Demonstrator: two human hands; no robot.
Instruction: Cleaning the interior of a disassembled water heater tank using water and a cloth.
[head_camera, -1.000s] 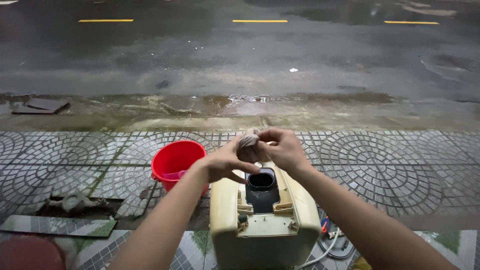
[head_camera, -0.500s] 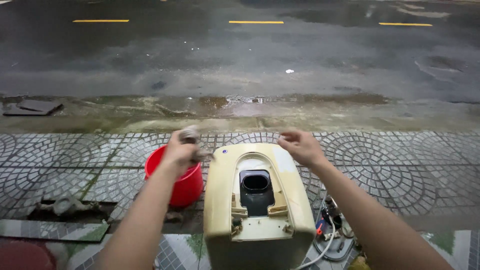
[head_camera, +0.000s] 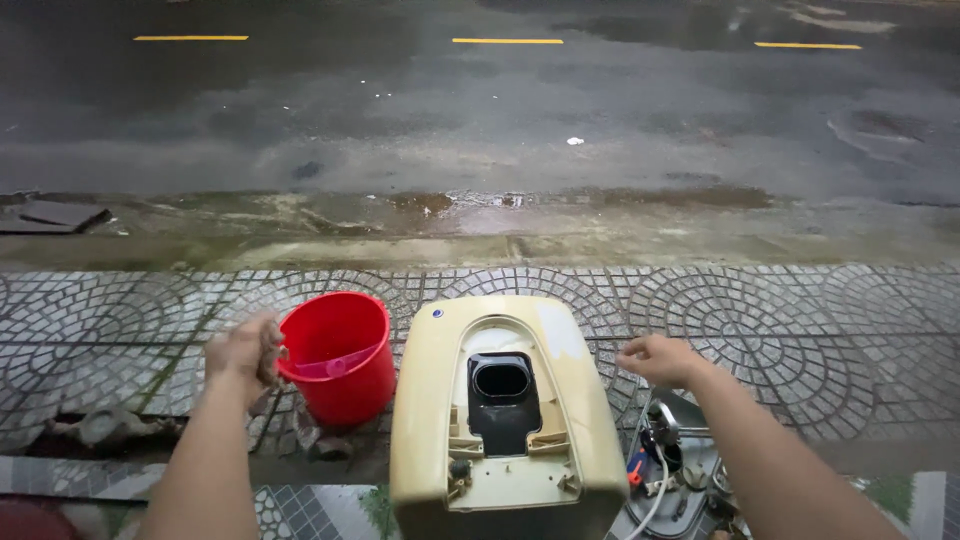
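Pavement (head_camera: 780, 330): wet patterned paving stones carry everything; beyond its far edge run a muddy gutter and a wet road. A slip here is possible, because the stones shine with water.

Housing (head_camera: 505, 410): a large cream plastic shell stands upright at the near edge of the pavement, its open back side with a black duct facing the camera. No hand holds it now, so I judge it can tip over if it is knocked.

Bucket (head_camera: 340, 355): red, just left of the housing, with what seems a little water inside. It stands near a broken gap in the paving, so a push from the arm can spill it.

Loose parts (head_camera: 665, 465): cables and small metal pieces lie right of the housing, at the near edge. Spilled water can reach them.

Left hand (head_camera: 243, 352): clenched around a small dark thing, perhaps a rag, touching the bucket rim. What it is exactly I cannot tell; it can fall into the bucket.

Right hand (head_camera: 655, 358): released, fingers loosely curled, grasping nothing, just beside the right side of the housing.
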